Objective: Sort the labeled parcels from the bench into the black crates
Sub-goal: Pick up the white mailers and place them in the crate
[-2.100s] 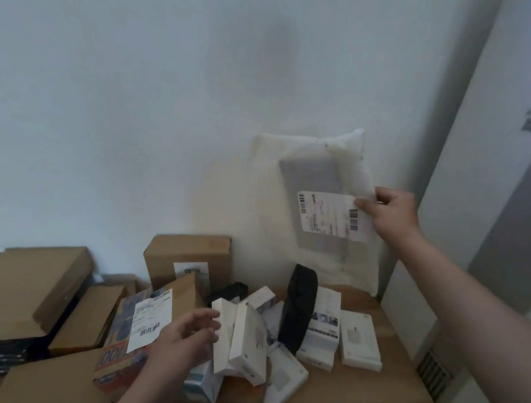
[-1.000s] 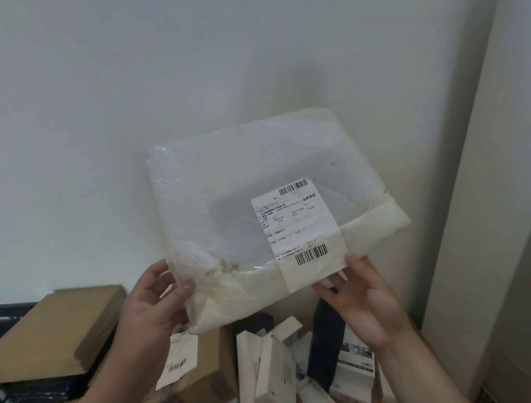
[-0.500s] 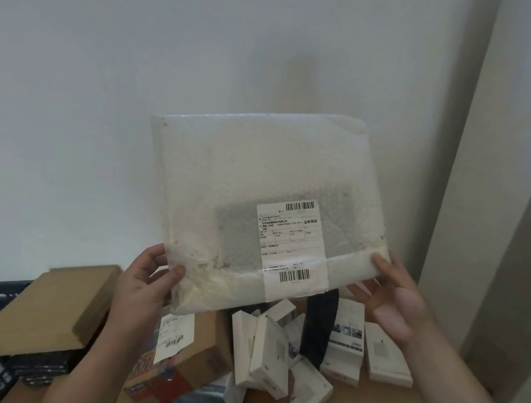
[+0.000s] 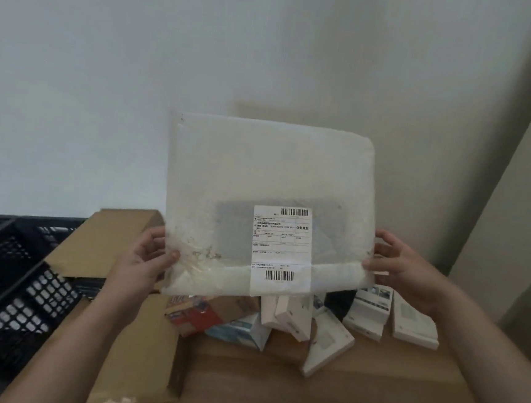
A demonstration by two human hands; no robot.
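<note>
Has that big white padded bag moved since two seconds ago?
Yes. The bag came off the wall toward the camera, now gripped by both hands.

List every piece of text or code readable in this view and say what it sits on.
"业务类型": on the white shipping label stuck to the padded mailer.
Two barcodes, top and bottom of that label: bars visible, digits unreadable.
Remaining label print: too small and blurred.
Red and orange box below: print blurred.
Small white boxes: markings unreadable.

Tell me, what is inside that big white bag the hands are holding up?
Only a dark flat rectangle shows through the white bag, behind its label. The cloudy plastic hides what it is.
</note>
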